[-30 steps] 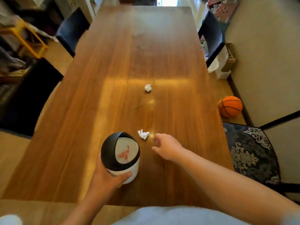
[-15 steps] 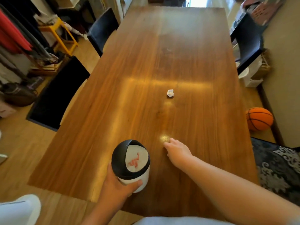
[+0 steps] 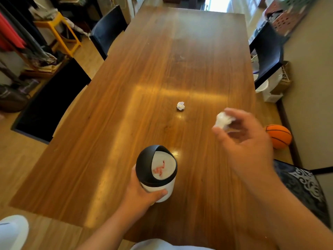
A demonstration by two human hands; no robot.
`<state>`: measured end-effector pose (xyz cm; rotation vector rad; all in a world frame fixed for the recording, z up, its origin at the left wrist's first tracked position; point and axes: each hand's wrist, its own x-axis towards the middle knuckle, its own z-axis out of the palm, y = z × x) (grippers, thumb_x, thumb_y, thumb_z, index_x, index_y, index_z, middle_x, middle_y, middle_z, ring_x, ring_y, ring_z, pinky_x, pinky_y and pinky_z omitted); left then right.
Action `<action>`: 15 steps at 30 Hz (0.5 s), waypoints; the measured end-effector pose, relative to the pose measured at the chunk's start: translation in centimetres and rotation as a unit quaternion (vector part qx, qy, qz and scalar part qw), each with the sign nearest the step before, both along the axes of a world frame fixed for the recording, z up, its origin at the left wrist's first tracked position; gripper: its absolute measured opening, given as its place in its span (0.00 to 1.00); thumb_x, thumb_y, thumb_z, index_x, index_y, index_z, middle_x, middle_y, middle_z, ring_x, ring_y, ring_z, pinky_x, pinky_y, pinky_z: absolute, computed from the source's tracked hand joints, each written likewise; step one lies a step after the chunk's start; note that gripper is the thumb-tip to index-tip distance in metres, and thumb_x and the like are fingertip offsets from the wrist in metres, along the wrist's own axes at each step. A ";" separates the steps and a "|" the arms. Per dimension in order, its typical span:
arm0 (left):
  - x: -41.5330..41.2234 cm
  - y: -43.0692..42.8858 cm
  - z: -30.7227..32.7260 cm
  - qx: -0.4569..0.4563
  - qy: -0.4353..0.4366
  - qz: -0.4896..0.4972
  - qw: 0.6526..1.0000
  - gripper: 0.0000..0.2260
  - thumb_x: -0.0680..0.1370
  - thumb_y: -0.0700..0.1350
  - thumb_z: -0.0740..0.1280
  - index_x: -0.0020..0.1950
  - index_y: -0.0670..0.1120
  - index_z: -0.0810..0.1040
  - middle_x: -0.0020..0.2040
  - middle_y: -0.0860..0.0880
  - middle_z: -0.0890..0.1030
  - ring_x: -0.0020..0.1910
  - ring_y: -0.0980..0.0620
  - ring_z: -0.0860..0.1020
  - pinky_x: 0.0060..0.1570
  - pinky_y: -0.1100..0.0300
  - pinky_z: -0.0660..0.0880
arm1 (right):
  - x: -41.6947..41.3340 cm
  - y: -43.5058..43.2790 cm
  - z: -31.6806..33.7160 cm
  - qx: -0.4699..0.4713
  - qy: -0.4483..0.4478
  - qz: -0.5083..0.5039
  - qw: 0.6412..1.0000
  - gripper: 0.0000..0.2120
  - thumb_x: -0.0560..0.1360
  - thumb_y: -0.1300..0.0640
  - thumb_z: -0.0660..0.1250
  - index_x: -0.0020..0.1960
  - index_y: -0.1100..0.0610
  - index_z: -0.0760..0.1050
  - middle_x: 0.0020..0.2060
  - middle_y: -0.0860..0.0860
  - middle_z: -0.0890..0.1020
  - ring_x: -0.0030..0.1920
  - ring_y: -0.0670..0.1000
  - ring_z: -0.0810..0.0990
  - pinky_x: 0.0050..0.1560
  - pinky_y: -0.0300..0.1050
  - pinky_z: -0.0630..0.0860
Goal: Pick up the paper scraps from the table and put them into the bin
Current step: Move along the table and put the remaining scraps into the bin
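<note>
A small white bin [image 3: 158, 177] with a black domed swing lid stands near the front edge of the long wooden table [image 3: 162, 69]. My left hand [image 3: 142, 195] grips its side. My right hand [image 3: 246, 141] is raised above the table to the right of the bin, blurred by motion, with a crumpled white paper scrap [image 3: 222, 120] pinched in its fingertips. A second crumpled paper scrap [image 3: 180, 105] lies on the table's middle, beyond the bin.
Dark chairs stand at the table's left [image 3: 108, 31] and right [image 3: 266, 51] sides. An orange basketball [image 3: 278, 138] lies on the floor at the right, near a patterned seat cushion [image 3: 302, 186]. A yellow stool [image 3: 59, 31] and clutter fill the far left.
My right hand closed on the nearer paper scrap and lifted it up and to the right. The left hand has stayed on the bin. The camera view has shifted.
</note>
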<state>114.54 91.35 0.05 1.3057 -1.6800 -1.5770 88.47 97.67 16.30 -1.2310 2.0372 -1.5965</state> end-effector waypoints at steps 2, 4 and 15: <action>-0.9 -0.2 0.1 -0.014 -0.003 -0.002 1.000 0.46 0.58 0.57 0.85 0.68 0.71 0.64 0.62 0.70 0.75 0.60 0.70 0.75 0.45 0.73 0.79 | 0.5 0.0 1.7 -0.086 0.034 -0.029 0.995 0.18 0.74 0.46 0.72 0.62 0.38 0.72 0.52 0.36 0.80 0.51 0.42 0.82 0.45 0.29 0.78; -1.8 -0.5 0.4 -0.025 0.002 -0.002 1.000 0.45 0.58 0.58 0.86 0.67 0.74 0.64 0.63 0.69 0.75 0.61 0.69 0.76 0.45 0.74 0.78 | 2.0 -0.8 0.8 -0.074 0.054 -0.014 0.996 0.20 0.74 0.48 0.71 0.64 0.45 0.73 0.54 0.38 0.80 0.53 0.43 0.81 0.49 0.34 0.78; -4.4 -2.9 -0.1 -0.022 0.005 0.004 1.000 0.47 0.59 0.60 0.85 0.71 0.70 0.64 0.63 0.66 0.77 0.62 0.65 0.77 0.47 0.69 0.80 | 1.7 -2.9 -8.4 0.239 0.102 0.139 0.956 0.25 0.71 0.35 0.64 0.65 0.44 0.73 0.58 0.39 0.78 0.60 0.38 0.73 0.58 0.38 0.73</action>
